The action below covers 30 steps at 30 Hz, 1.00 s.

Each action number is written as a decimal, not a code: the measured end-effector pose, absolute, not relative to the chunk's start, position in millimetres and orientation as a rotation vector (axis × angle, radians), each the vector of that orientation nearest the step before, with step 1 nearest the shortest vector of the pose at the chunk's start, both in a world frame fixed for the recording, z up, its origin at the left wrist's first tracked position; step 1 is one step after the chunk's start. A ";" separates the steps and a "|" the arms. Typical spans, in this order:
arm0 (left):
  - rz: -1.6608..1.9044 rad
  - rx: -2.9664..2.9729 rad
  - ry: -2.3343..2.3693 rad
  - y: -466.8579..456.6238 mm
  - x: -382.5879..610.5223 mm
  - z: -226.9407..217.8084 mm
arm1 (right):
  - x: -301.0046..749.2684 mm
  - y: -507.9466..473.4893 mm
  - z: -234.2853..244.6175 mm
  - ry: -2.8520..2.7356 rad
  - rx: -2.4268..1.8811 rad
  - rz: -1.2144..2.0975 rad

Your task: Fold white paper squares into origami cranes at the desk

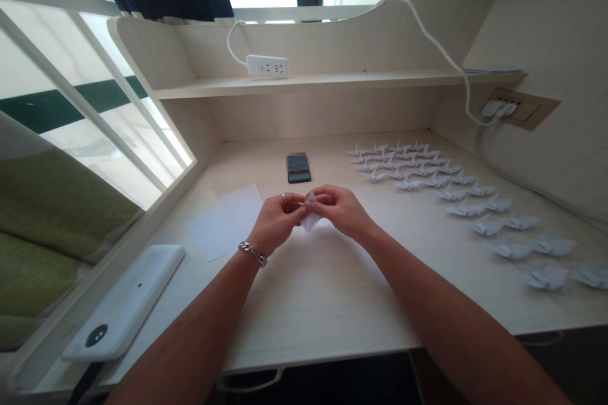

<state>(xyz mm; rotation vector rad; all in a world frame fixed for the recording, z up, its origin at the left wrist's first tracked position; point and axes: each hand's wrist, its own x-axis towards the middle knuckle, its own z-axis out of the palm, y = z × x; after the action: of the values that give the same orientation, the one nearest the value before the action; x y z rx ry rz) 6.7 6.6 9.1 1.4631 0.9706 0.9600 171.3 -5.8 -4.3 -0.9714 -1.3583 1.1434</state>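
Observation:
Both my hands meet over the middle of the pale wooden desk [308, 291]. My left hand [274, 220], with a ring and a chain bracelet, pinches one side of a small folded piece of white paper [311, 218]. My right hand [339, 209] pinches the other side of the same piece. The paper hangs just above the desk, partly hidden by my fingers. A loose stack of white paper sheets [225, 221] lies just left of my left hand.
Several folded paper cranes [451, 193] stand in rows across the right of the desk. A dark phone [299, 168] lies beyond my hands. A white flat device [126, 300] rests at the left edge. A power strip [266, 66] sits on the shelf; a wall socket [515, 107] is at right.

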 end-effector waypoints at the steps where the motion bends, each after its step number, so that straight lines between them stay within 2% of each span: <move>1: 0.987 1.449 0.965 7.3 7.0 8.6 | 170.6 -5.9 -5.0 -1.353 -0.982 1.161; 6: 1.038 1.384 0.980 6.8 9.5 8.2 | 166.0 -4.6 -7.7 -1.284 -1.005 1.063; 15: 0.883 1.376 0.967 -2.3 15.3 13.5 | 166.4 -5.0 -4.9 -1.256 -1.032 0.824; 22: 0.980 1.414 0.943 -0.7 9.9 17.6 | 170.5 -4.1 -5.4 -1.282 -0.947 1.064; 30: 1.105 1.417 1.007 3.1 9.0 14.8 | 172.1 -3.9 -1.8 -1.212 -0.917 1.194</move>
<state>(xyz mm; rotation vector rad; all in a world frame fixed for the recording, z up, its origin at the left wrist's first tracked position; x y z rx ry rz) 9.0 3.1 14.8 1.4166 1.0070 1.1046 172.1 -3.9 -1.8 -0.9172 -1.2118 1.1940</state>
